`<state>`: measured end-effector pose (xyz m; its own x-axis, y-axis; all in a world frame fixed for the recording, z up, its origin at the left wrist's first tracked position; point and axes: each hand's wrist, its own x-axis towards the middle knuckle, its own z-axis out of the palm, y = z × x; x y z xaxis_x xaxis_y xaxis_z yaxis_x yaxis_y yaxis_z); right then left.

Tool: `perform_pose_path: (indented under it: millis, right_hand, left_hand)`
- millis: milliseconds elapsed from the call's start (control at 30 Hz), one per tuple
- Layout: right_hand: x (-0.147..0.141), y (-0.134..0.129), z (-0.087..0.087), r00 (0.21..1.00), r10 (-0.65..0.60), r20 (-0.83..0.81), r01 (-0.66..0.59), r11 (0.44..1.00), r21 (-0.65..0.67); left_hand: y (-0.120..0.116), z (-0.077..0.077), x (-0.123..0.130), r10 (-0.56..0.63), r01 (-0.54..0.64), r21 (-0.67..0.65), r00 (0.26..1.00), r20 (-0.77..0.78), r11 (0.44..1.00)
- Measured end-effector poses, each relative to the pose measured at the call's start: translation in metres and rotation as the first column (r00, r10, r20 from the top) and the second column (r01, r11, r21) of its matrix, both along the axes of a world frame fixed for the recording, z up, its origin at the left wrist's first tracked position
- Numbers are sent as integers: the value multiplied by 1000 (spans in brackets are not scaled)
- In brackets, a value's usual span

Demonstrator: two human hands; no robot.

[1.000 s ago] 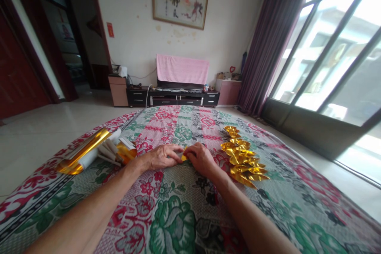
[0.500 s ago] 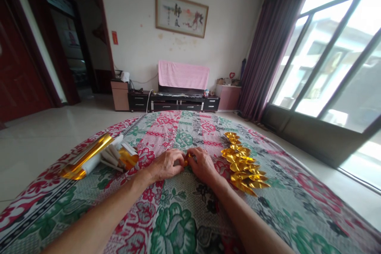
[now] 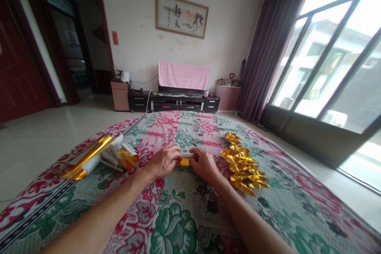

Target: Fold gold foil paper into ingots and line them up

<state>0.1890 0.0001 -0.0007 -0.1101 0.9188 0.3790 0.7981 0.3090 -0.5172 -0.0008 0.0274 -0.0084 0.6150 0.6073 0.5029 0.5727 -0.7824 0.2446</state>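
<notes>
Between my hands, over the middle of the table, is a small piece of gold foil paper (image 3: 184, 162) with a whitish strip along its far edge. My left hand (image 3: 165, 160) pinches its left end, and my right hand (image 3: 203, 162) pinches the right end. The fingertips partly hide both ends. To the right, a row of folded gold paper ingots (image 3: 242, 162) lies nested together on the cloth. On the left are gold foil sheets (image 3: 92, 154), partly rolled with the white side showing, beside a bundle of white-backed rolled papers (image 3: 111, 154).
A flowered red, green and white cloth (image 3: 174, 226) covers the round-edged table. Beyond it stands a low black cabinet (image 3: 166, 106) with a pink cloth (image 3: 183, 74) draped over something. A purple curtain (image 3: 264, 47) and large windows are at the right.
My hands have moved slightly apart. The gold paper, mostly hidden between my fingers before, now shows as a flatter, wider piece with a pale edge. The piles at either side are unmoved.
</notes>
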Motion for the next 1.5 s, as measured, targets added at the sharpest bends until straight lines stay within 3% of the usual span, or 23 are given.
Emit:
perform_pose_path:
  millis: [200, 433, 600, 1000, 1400, 1500]
  right_hand:
    - [-1, -1, -4, 996, 2, 91, -7, 998, 58]
    - [1, 0, -10, 985, 141, 98, -155, 976, 154]
    - [0, -3, -8, 982, 139, 125, -153, 982, 111]
    - [-1, -6, -4, 988, 62, 142, -82, 987, 139]
    - [4, -11, -5, 987, 154, 44, -160, 968, 191]
    - [5, -13, -4, 967, 249, 50, -254, 942, 221]
  left_hand:
    - [0, -4, 3, 66, -67, 26, 997, 47, 997]
    - [-12, 5, 8, 204, -202, 75, 979, -12, 976]
    - [-13, 5, 8, 143, -141, 31, 985, -93, 990]
    - [-13, 6, 9, 120, -120, 4, 992, -36, 993]
    - [-8, -1, 6, 78, -77, 21, 995, -66, 997]
    - [-7, 0, 5, 40, -39, 15, 996, -82, 999]
